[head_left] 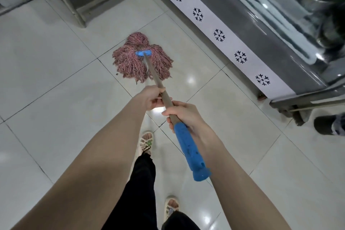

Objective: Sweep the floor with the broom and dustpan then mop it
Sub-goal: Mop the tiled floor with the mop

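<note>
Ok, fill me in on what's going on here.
A person is mopping. The left hand grips the mop handle lower down, and the right hand grips it where the blue grip starts. The pink mop head lies spread on the white tile floor beside a steel counter.

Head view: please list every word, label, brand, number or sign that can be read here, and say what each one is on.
Words, numbers, brands: none readable anywhere in this view.
Sign only, no text: black snowflake symbols, repeated in a row on the white strip along the front of the cabinet.
Mop: its blue grip shows dark scuffs but no label.
</note>
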`<state>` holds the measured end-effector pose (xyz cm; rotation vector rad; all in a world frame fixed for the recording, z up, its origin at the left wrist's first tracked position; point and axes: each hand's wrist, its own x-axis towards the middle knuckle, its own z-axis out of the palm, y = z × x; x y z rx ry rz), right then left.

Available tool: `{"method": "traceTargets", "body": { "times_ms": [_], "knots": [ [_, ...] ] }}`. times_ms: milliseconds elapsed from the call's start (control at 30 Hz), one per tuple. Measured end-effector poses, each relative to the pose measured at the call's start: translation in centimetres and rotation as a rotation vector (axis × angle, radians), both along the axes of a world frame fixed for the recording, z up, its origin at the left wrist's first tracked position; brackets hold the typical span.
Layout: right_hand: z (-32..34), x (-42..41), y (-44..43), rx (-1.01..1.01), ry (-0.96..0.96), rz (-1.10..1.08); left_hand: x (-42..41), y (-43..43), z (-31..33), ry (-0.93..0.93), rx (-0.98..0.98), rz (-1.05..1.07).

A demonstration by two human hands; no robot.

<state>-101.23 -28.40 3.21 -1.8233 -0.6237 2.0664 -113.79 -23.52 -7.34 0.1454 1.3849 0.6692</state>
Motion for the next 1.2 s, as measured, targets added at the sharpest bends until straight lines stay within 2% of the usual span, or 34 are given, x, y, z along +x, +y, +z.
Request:
{"method": "traceTargets", "body": {
  "times_ms": [300,567,867,1200],
  "knots": [
    [-2.8,-10.0,15.5,0.005,0.054,-0.022,-10.0,15.8,-0.7,0.072,-0.002,-0.032],
    [-5.5,-12.7,21.3,-0.012,0.108,-0.046,-12.7,21.8,-2.4,0.138,0.024,-0.053],
    [-5.8,-7.4,16.3,-0.020,0.025,-0.043,-7.8,17.5,-3.3,0.100,-0.006,-0.064],
    [-4.6,8.2,0.3,-0.045,-0.045,-0.237,8.8,3.8,-2.3,-0.009,0.000,-0.218]
  ]
}}
